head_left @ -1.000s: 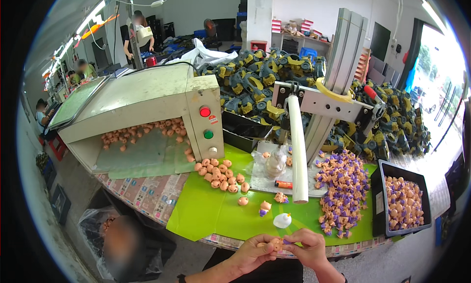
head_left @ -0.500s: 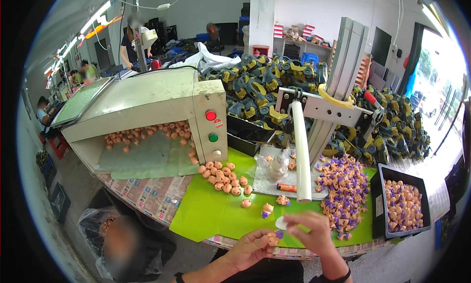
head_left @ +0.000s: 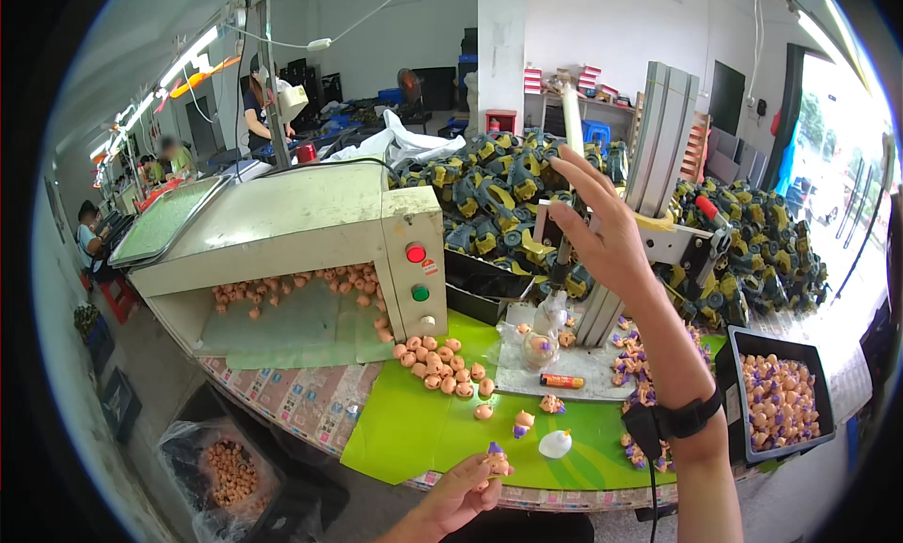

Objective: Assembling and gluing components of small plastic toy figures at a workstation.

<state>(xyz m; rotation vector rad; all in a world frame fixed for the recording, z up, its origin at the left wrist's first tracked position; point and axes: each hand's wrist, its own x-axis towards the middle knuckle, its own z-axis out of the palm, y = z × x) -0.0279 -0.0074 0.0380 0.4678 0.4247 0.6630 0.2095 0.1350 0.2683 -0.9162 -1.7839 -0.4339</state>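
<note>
Between the fingertips of my left hand [head_left: 456, 491], low over the front of the bench, is a small toy figure [head_left: 498, 461] with a peach body and a purple part on top. My right hand [head_left: 602, 228] is raised, fingers stretched and apart, beside the white lever handle [head_left: 572, 115] of a hand press; whether they touch is unclear. The handle points up. A clear lump-shaped fixture [head_left: 541, 347] sits on the press base. On the green mat lie a small peach-and-purple figure [head_left: 523, 423], another figure [head_left: 552, 405] and a rounded white thing with a yellowish tip [head_left: 555, 444].
Loose peach heads [head_left: 435, 364] lie before a beige machine [head_left: 282, 214] with red and green buttons. A black bin [head_left: 732, 392] of figures stands at right. An orange tube [head_left: 562, 381] lies on the press base [head_left: 513, 378]. Yellow-and-grey toy vehicles [head_left: 508, 181] are heaped behind.
My right hand has risen from beside my left hand to the lever. The handle has swung from hanging down to upright. The white thing now stands on the mat.
</note>
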